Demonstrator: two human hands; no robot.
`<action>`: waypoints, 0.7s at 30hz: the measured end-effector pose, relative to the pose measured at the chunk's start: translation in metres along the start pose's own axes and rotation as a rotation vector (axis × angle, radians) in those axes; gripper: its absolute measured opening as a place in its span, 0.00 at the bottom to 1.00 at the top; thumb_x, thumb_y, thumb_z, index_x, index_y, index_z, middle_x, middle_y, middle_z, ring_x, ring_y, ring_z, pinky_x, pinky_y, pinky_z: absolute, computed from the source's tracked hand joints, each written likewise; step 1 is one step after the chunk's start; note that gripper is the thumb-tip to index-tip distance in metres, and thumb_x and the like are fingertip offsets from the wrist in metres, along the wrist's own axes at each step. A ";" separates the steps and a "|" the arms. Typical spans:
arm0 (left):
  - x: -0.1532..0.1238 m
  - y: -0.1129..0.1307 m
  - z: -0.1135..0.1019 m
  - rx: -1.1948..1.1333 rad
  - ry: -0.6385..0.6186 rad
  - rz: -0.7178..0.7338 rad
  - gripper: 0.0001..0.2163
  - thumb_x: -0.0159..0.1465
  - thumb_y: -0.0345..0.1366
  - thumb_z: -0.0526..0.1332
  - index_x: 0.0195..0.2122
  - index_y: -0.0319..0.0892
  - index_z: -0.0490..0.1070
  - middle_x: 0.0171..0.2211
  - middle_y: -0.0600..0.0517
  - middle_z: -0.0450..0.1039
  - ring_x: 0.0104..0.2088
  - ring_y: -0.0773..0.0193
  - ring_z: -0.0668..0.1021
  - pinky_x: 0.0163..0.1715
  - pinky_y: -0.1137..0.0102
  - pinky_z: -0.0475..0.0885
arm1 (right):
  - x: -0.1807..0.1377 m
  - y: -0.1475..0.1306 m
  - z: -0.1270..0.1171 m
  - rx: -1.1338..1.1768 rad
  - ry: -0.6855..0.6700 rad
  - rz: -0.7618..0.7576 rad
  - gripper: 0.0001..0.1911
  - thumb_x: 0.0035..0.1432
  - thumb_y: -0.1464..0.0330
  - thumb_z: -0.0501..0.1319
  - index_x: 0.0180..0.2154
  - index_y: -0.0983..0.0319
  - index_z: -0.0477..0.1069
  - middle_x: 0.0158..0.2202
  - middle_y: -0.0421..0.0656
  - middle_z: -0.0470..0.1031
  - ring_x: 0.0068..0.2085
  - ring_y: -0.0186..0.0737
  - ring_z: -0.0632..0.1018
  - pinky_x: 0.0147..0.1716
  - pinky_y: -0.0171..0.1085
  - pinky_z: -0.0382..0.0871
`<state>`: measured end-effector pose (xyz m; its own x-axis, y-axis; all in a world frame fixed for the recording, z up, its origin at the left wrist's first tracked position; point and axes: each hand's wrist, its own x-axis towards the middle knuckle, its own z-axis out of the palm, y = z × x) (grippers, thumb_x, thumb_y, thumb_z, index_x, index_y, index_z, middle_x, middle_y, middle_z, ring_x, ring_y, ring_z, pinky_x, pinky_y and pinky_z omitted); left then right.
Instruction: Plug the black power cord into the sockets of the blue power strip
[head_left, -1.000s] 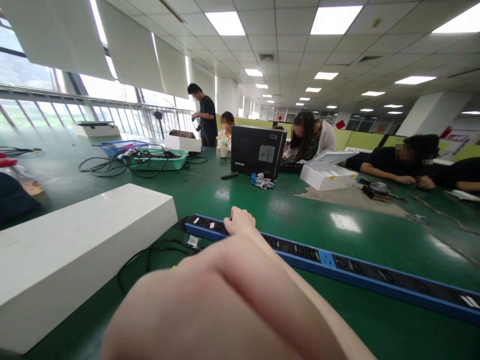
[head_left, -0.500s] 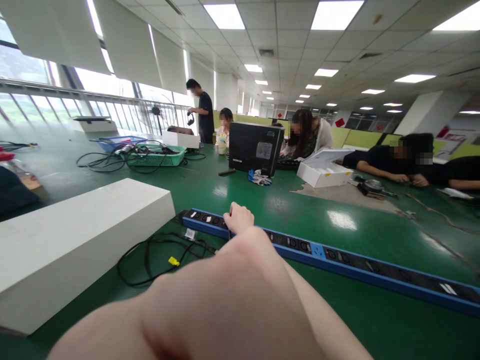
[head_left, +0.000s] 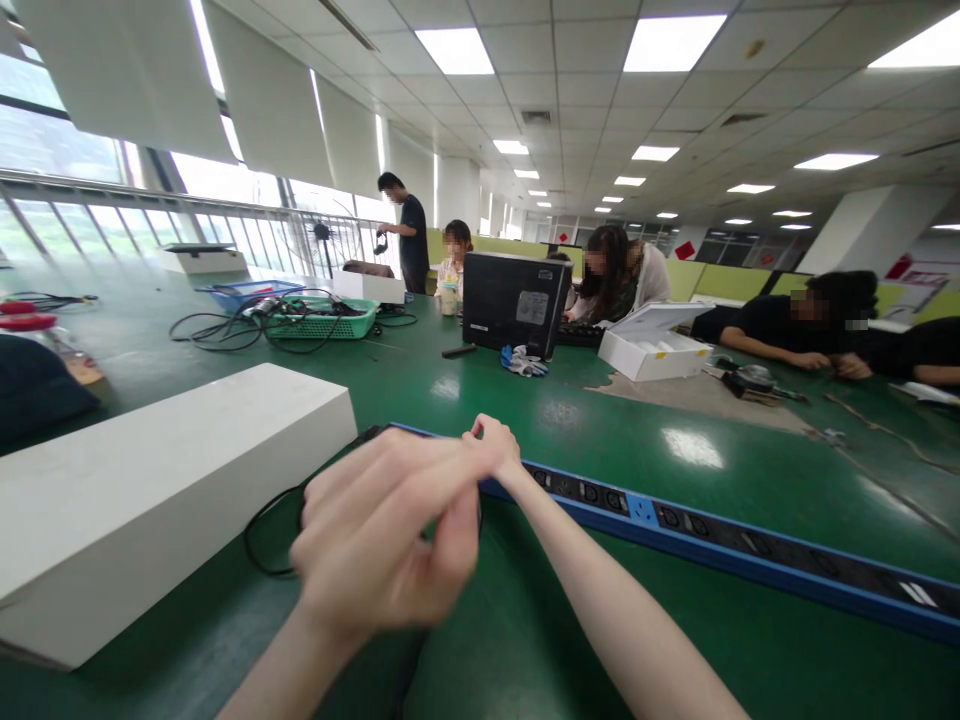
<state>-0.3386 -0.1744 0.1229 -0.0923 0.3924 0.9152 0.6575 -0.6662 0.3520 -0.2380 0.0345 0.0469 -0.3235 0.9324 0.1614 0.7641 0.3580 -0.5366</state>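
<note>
Blue strip (head_left: 724,535), one; cable (head_left: 248,542), perhaps one

You face a smooth, glossy green tabletop (head_left: 600,430); your power strip (head_left: 739,550) looks plastic-faced, your long box (head_left: 180,480) smooth white, the gloves (head_left: 523,362) cloth.

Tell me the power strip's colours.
The power strip has blue sides, a black top and a blue socket; best seen in the head view.
</note>
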 end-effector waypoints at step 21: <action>-0.051 -0.226 0.052 0.747 -0.275 -0.396 0.11 0.68 0.33 0.51 0.37 0.48 0.74 0.41 0.49 0.78 0.49 0.54 0.74 0.58 0.58 0.59 | 0.009 -0.035 0.004 -0.267 0.042 -0.080 0.08 0.58 0.62 0.59 0.37 0.57 0.73 0.38 0.46 0.79 0.41 0.45 0.79 0.38 0.38 0.67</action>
<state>-0.4435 -0.0104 -0.0132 -0.2969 0.7087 0.6400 0.9405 0.1011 0.3244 -0.2701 0.0301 0.0642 -0.3693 0.8999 0.2321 0.8588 0.4259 -0.2848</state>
